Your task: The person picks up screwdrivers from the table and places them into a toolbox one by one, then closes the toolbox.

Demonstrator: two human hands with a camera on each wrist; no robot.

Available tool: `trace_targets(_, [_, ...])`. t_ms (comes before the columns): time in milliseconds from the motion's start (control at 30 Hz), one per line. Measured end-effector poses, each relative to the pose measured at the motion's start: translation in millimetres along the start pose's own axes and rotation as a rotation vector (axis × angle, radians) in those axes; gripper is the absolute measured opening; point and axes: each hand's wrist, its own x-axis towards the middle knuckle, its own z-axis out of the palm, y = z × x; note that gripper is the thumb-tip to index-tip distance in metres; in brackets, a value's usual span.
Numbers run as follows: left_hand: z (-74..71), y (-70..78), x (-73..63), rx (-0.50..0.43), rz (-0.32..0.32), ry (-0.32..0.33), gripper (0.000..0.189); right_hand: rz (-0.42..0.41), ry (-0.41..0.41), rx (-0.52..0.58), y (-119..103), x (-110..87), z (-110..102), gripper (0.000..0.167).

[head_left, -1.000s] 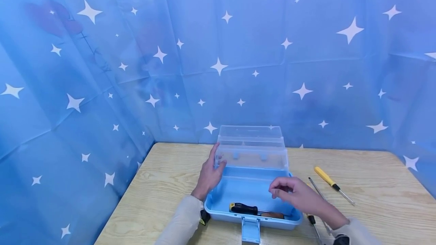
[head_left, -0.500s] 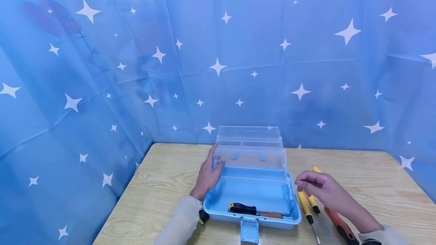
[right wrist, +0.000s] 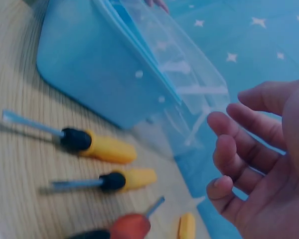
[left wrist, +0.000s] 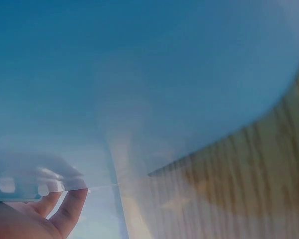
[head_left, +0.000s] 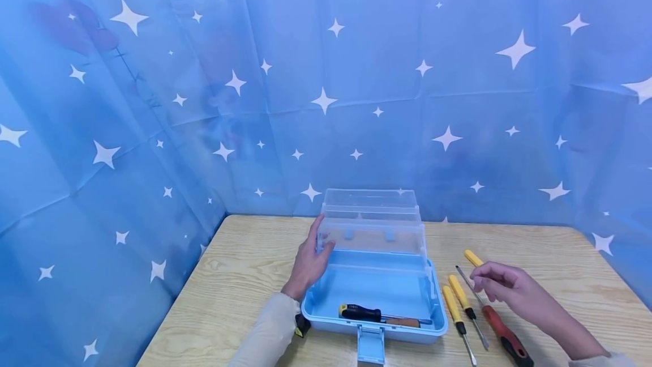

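A light blue toolbox (head_left: 375, 287) stands on the table with its clear lid (head_left: 372, 237) raised. My left hand (head_left: 308, 262) holds the lid's left edge; its fingers also show through the clear plastic in the left wrist view. Inside the box lie a black-and-yellow screwdriver (head_left: 360, 313) and one with a brown handle (head_left: 404, 321). My right hand (head_left: 514, 293) hovers above the screwdrivers right of the box, fingers loosely bent, holding nothing. Beneath and beside it are a red-and-black screwdriver (head_left: 504, 333) and two yellow screwdrivers (head_left: 453, 304) (head_left: 460, 292). Another yellow screwdriver (head_left: 472, 257) is partly hidden behind the hand.
The wooden table (head_left: 249, 254) ends at a blue star-patterned curtain (head_left: 285, 129) at the back and left. The box's front latch (head_left: 370, 344) hangs down toward the front of the table.
My right hand has moved right, from over the toolbox to above the loose screwdrivers, uncovering the red-and-black one. My left hand has stayed on the lid.
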Motion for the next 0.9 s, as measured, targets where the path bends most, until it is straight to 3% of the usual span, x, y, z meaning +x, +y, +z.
trace_targets(600, [-1.1, 0.0, -2.0, -0.008, -0.018, -0.014, 0.064, 0.147, -0.058, 0.079, 39, -34.4, -28, 0.027])
trace_targets(900, [-0.9, 0.6, -3.0, -0.008, 0.010, -0.007, 0.064, 0.218, -0.104, 0.153, 53, -42.3, -34, 0.030])
